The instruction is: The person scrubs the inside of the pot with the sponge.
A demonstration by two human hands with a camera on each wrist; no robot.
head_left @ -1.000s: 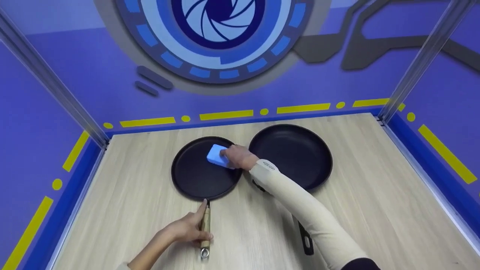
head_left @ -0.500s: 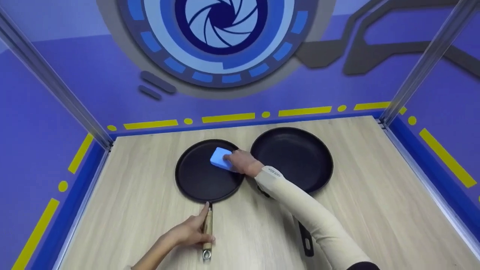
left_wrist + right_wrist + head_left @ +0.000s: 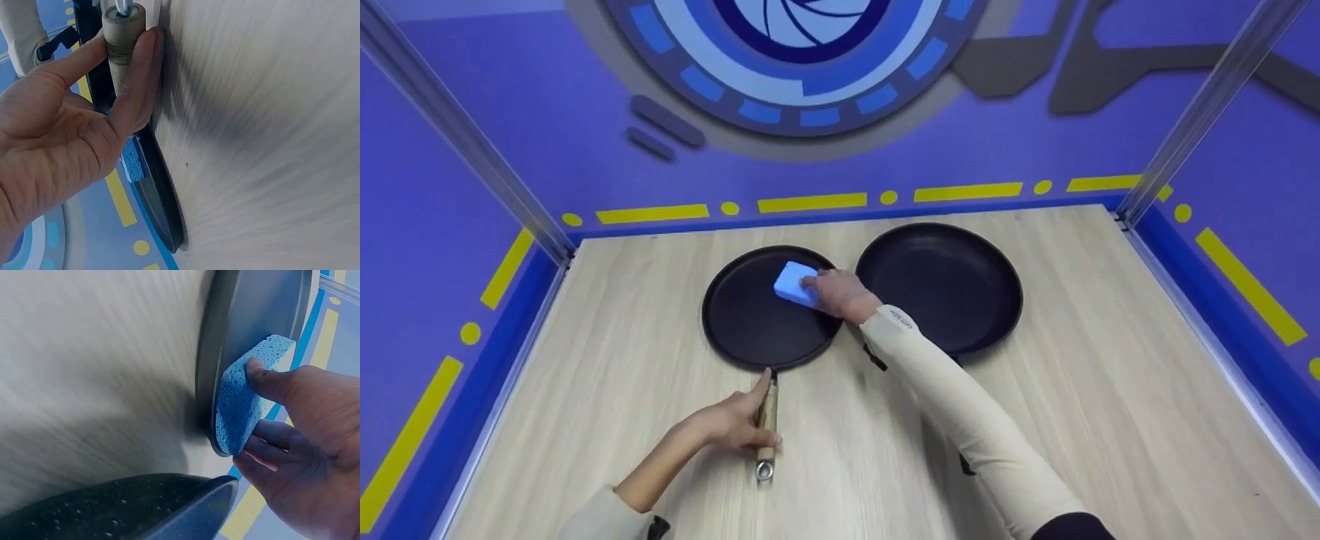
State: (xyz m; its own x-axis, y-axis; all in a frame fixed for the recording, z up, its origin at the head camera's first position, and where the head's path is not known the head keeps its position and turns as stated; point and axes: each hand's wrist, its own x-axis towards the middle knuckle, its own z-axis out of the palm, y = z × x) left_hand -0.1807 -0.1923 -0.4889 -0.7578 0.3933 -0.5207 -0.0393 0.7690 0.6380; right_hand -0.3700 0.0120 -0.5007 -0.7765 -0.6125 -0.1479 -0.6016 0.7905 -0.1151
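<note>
A shallow black flat pan (image 3: 757,330) with a wooden handle (image 3: 767,420) lies on the table. My left hand (image 3: 735,421) grips that handle, with one finger stretched along it toward the pan's rim; in the left wrist view, thumb and fingers (image 3: 138,84) sit on either side of the wood. A blue sponge (image 3: 242,394) rests against the pan's cooking surface, toward its right side. My right hand (image 3: 844,294) pinches it, thumb on one face and fingers under the far edge.
A deeper black frying pan (image 3: 941,289) stands close on the right, its handle mostly hidden beneath the right sleeve (image 3: 960,405). Light wood tabletop (image 3: 1110,375) spreads around both pans. Blue printed panels (image 3: 810,176) wall in the back and sides, with metal posts (image 3: 1207,112) at the corners.
The head view has tilted down, so the pans and hands sit higher in it. Both hands keep their hold, and the sponge stays at about the same spot on the pan.
</note>
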